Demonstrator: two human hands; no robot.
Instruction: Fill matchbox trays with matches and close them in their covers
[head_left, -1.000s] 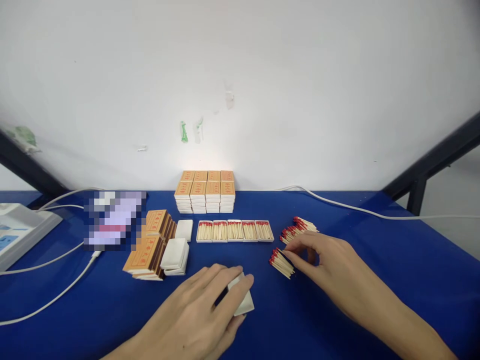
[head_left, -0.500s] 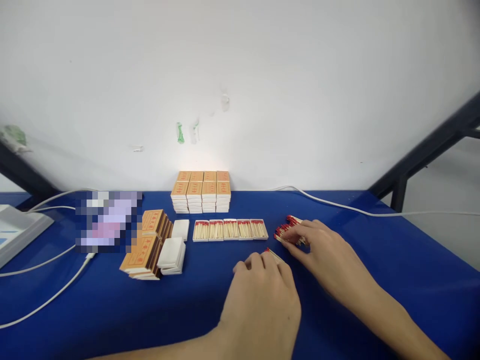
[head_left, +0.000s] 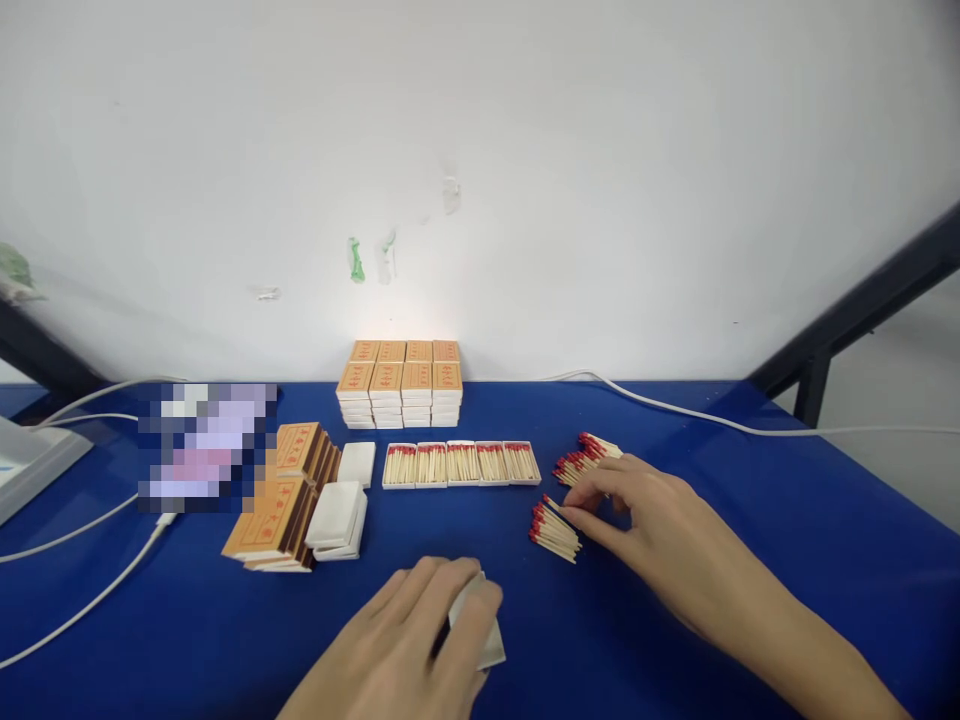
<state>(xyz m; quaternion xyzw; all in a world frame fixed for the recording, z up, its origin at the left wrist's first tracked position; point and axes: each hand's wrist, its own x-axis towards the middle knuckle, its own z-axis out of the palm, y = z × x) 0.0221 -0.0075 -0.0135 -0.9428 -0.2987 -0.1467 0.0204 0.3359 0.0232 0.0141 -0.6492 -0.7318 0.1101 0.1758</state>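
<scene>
My left hand (head_left: 412, 640) is closed over a white matchbox tray (head_left: 491, 645) near the front of the table, its fingers hiding most of it. My right hand (head_left: 637, 505) pinches with thumb and forefinger at the upper edge of a small pile of red-headed matches (head_left: 556, 532), on a match or two there. Behind those fingertips lies a second pile of matches (head_left: 585, 458), partly covered by the hand. To the left, several white trays filled with matches (head_left: 461, 464) stand side by side in a row.
Orange-topped matchboxes (head_left: 401, 378) are stacked by the wall. More orange matchbox covers (head_left: 274, 510) and white trays (head_left: 335, 515) stand at the left. Beyond them lie a blurred phone-like object (head_left: 217, 440) and white cables (head_left: 97, 610). Another cable (head_left: 675, 415) crosses the back right.
My left hand has moved left and towards me, and the tray in it now shows. The nearer match pile is uncovered. My right hand has shifted slightly towards me.
</scene>
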